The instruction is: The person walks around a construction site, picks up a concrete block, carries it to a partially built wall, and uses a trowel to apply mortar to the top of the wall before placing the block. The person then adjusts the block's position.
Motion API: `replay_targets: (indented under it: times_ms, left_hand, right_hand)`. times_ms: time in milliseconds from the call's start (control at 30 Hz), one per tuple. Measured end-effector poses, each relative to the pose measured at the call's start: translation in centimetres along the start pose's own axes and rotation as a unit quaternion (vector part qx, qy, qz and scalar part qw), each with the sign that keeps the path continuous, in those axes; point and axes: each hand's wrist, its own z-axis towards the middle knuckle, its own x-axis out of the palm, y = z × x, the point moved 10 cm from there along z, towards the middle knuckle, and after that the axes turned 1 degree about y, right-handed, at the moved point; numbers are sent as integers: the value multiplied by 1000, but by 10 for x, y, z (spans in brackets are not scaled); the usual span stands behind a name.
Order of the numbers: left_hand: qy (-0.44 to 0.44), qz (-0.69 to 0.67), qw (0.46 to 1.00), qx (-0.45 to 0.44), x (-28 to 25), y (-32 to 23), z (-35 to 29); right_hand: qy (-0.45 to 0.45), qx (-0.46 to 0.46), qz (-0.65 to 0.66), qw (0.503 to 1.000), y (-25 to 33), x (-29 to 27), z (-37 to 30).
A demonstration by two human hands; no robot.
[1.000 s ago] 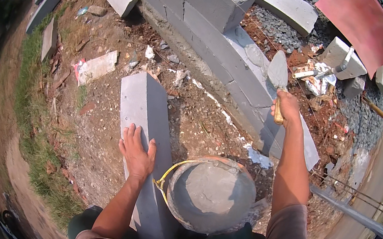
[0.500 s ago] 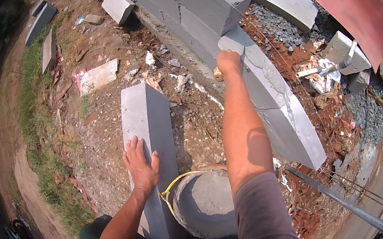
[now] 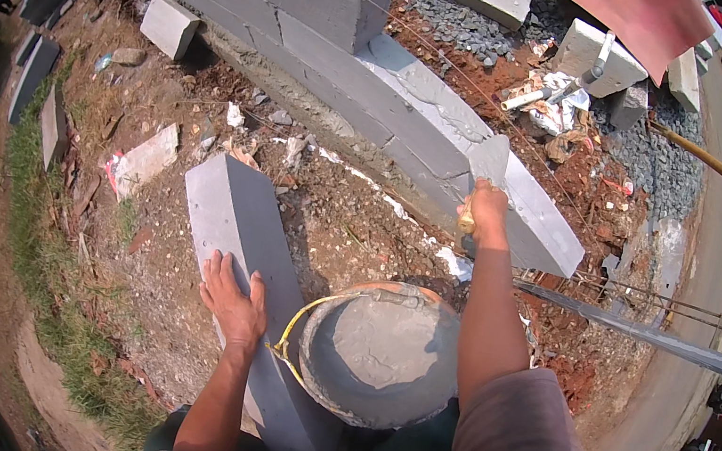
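Observation:
My right hand [image 3: 489, 214] is closed around the handle of a trowel [image 3: 489, 159]. The trowel's blade rests at the top of the low grey block wall [image 3: 336, 88], where wet mortar [image 3: 443, 106] is spread over the lower course. My left hand [image 3: 232, 298] lies with fingers apart on a long, pale grey block [image 3: 261, 209], which leans upright near my legs. Between my arms stands a bucket [image 3: 310, 384] with a yellow handle, filled with grey mortar [image 3: 380, 339].
A taut string [image 3: 525, 157] runs along the wall's far side. Beyond it lie gravel [image 3: 456, 26], white pipes [image 3: 535, 97], loose blocks [image 3: 599, 60] and a red sheet [image 3: 621, 11]. A grey bar [image 3: 648, 339] sticks out at right. Another block [image 3: 168, 26] sits on the dirt.
My right hand has moved the trowel along the wall's top to the right and nearer, away from the end of the upper block. My left hand stays on the long block. The view has shifted.

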Motion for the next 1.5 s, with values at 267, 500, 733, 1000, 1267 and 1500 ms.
replay_targets:
  times_ms: [267,500,733,1000,1267,1500]
  left_hand:
    - [-13,-17,1000,4,-1,-2,1]
    - [-5,-12,1000,6,-1,0,-1]
    - [-19,21,999,18,1,2,-1]
    - [-32,-12,999,42,3,-5,-3]
    - [-41,-3,998,42,6,3,-4]
    - [-47,2,998,33,3,5,-1]
  right_hand:
    - [136,-53,141,979,20,147,-22]
    - [20,-192,-361,912,71,179,-54]
    - [20,-136,-388,911,25,62,-50]
    - [-4,-140,-240,961,-84,-90,-23]
    - [88,-97,-230,964,-84,-197,-114]
    - [179,-295,-431,834,-6,-179,-273]
